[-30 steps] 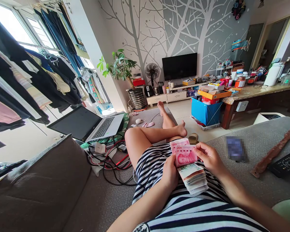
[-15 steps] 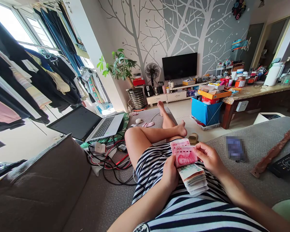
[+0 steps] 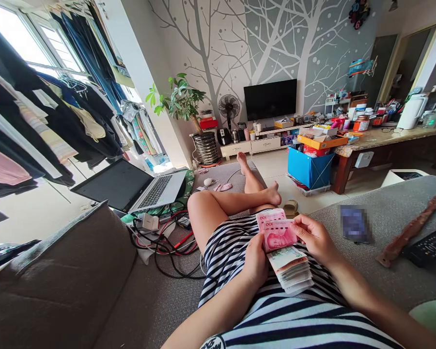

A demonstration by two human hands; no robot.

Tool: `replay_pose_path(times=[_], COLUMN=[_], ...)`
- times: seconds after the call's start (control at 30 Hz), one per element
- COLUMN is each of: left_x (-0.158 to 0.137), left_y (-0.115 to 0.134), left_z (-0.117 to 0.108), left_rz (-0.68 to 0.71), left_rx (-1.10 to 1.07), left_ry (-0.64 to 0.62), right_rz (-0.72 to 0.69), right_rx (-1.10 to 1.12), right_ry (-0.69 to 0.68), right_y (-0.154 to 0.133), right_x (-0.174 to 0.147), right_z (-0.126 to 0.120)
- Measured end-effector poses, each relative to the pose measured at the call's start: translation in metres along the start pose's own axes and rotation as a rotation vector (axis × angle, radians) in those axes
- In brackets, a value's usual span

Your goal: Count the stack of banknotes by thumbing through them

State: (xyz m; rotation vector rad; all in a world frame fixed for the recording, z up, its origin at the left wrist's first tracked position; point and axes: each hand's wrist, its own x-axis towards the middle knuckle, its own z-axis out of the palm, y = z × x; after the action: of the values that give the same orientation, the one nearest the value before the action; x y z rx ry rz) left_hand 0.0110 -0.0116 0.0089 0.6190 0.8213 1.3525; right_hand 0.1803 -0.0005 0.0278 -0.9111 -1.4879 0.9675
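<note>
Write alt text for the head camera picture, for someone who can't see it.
A person sitting on a grey sofa holds a stack of banknotes in their lap, the left hand gripping it from below and the right hand at the top pink note. An open laptop and tangled cables lie to the left; a television stands against the far wall.

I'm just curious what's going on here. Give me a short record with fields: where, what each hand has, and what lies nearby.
place: sofa in a living room, legs stretched out
left hand: holds a stack of banknotes from below
right hand: pinches the top pink note, lifted off the stack
left of the legs: open laptop, tangled cables
right on the sofa: brown strap, remote
far wall: TV, fan, plant
</note>
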Motion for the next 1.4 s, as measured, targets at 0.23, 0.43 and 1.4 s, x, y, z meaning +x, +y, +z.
replay_pose_path(times=[0.23, 0.43, 1.4], left_x=[-0.0015, -0.0035, -0.0024], left_y=[0.0022, 0.0044, 0.0044], left_z=[0.0018, 0.0034, 0.0015], left_rz=[-0.006, 0.011, -0.006], left_rx=[-0.010, 0.013, -0.009], left_ry=[0.001, 0.014, -0.046], right_rz=[0.003, 0.001, -0.003], right_rx=[-0.020, -0.020, -0.032], right_ry=[-0.001, -0.008, -0.029], right_y=[0.0001, 0.0014, -0.0024], right_x=[-0.0006, -0.0010, -0.0052], right_z=[-0.0006, -0.0017, -0.0024])
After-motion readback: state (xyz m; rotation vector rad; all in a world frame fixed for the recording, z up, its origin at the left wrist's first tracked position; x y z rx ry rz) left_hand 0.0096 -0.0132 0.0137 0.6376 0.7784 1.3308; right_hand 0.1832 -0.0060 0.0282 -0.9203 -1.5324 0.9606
